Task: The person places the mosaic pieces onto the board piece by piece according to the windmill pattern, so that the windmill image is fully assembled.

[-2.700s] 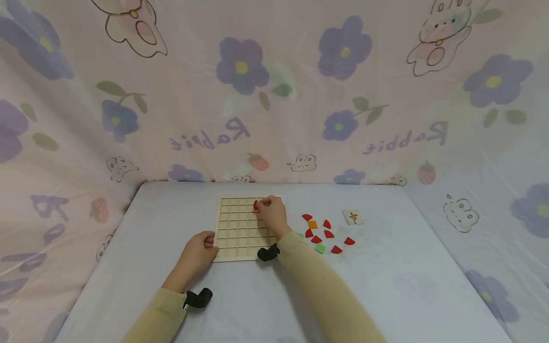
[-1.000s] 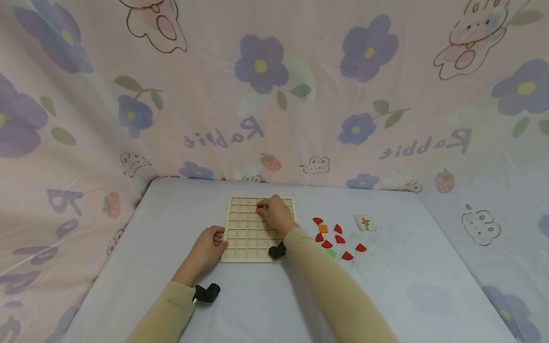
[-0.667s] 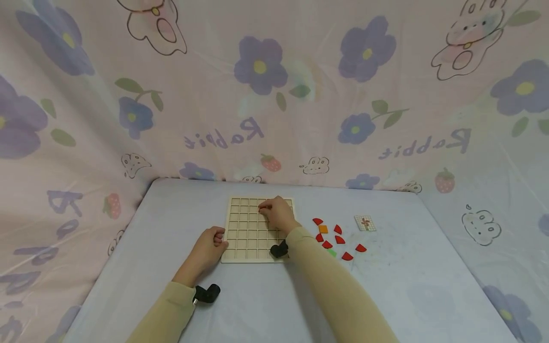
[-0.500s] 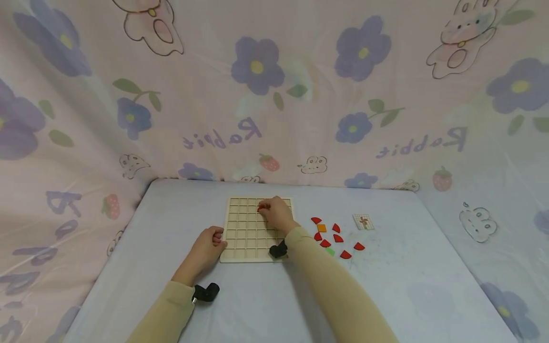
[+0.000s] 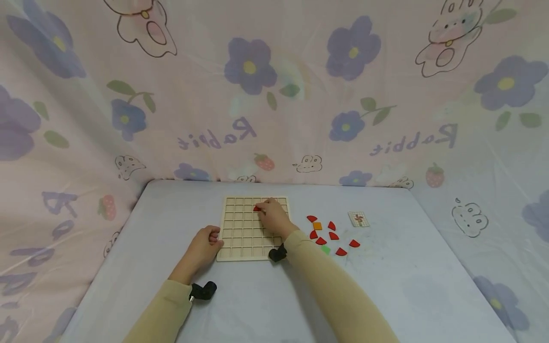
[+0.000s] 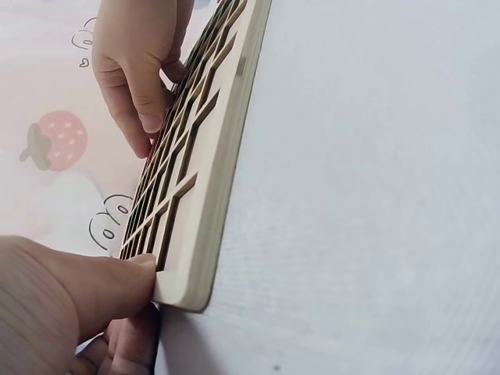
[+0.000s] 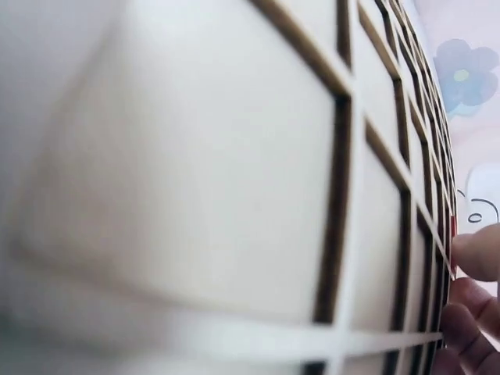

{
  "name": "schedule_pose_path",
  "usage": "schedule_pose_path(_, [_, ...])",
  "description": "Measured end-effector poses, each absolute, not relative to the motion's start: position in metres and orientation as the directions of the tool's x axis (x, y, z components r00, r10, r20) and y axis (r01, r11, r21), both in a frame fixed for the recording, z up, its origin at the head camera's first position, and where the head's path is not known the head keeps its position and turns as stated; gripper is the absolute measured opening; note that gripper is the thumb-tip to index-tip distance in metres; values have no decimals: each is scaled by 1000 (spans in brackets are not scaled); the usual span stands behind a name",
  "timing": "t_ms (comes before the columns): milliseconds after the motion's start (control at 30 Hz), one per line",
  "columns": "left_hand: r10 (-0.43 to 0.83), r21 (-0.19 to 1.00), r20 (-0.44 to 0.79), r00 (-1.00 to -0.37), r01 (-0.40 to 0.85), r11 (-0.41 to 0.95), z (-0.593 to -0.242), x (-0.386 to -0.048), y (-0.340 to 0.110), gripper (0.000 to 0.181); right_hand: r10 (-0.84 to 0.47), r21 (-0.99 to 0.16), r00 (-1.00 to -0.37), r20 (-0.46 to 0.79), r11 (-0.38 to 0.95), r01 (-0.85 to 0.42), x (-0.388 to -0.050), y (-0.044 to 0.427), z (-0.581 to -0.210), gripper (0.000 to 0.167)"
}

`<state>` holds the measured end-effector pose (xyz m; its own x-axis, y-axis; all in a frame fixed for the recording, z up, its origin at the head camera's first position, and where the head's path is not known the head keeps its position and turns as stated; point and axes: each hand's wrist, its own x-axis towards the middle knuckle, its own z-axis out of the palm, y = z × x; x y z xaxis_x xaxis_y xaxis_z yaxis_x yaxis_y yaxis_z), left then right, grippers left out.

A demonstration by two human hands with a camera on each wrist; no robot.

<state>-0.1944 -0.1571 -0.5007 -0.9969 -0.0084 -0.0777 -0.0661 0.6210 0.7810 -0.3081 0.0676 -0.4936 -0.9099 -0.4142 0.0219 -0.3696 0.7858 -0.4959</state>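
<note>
A pale wooden grid board (image 5: 233,233) lies on the white table. My left hand (image 5: 200,248) grips its near left corner; in the left wrist view the thumb (image 6: 117,285) rests on the rim, other fingers curled at the side. My right hand (image 5: 275,218) is over the upper part of the grid, its thumb and fingertips at a red quarter-round piece (image 5: 256,208). A thin strip of that red piece (image 7: 453,228) shows by the thumb in the right wrist view. Whether it sits flat in a cell cannot be told.
Right of the board lie several red quarter-round pieces (image 5: 333,236), an orange square (image 5: 317,226) and a green square (image 5: 326,249). Farther right is a small patterned grid card (image 5: 359,219). A printed cloth (image 5: 300,114) hangs behind the table.
The head view has shifted slightly. More of the red piece shows at my right fingertips than a second ago, with the hand over the same part of the grid. My left hand keeps its hold.
</note>
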Motion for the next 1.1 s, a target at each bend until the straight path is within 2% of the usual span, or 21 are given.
schedule_pose_path(167, [-14,780,-86,-996,-76,621,-501,-196,-155,39,-424,-482,-905,15,790,-378,-308,70,-492,38])
schedule_pose_path(267, [-14,783,-93,-996,-82,617,-500,-197,-154,41,-421,-515,-907,13,775,-367,-307,72,-491,41])
schedule_pose_path(500, [-8,759,-110,-994,-89,645,-494,-200,-153,42,-366,-736,-930,-34,639,-224,-292,89,-476,50])
schedule_pose_path(600, [-1,734,-123,-992,-92,673,-490,-201,-151,44,-361,-782,-932,-43,593,-193,-282,101,-467,55])
schedule_pose_path(833, [4,698,-141,-990,-97,709,-487,-198,-154,51,-352,-759,-936,-16,614,-218,-269,127,-460,59])
schedule_pose_path(1100, [43,755,-153,-987,-88,650,-487,-203,-156,52,-293,-731,-956,4,651,-203,-265,165,-450,58])
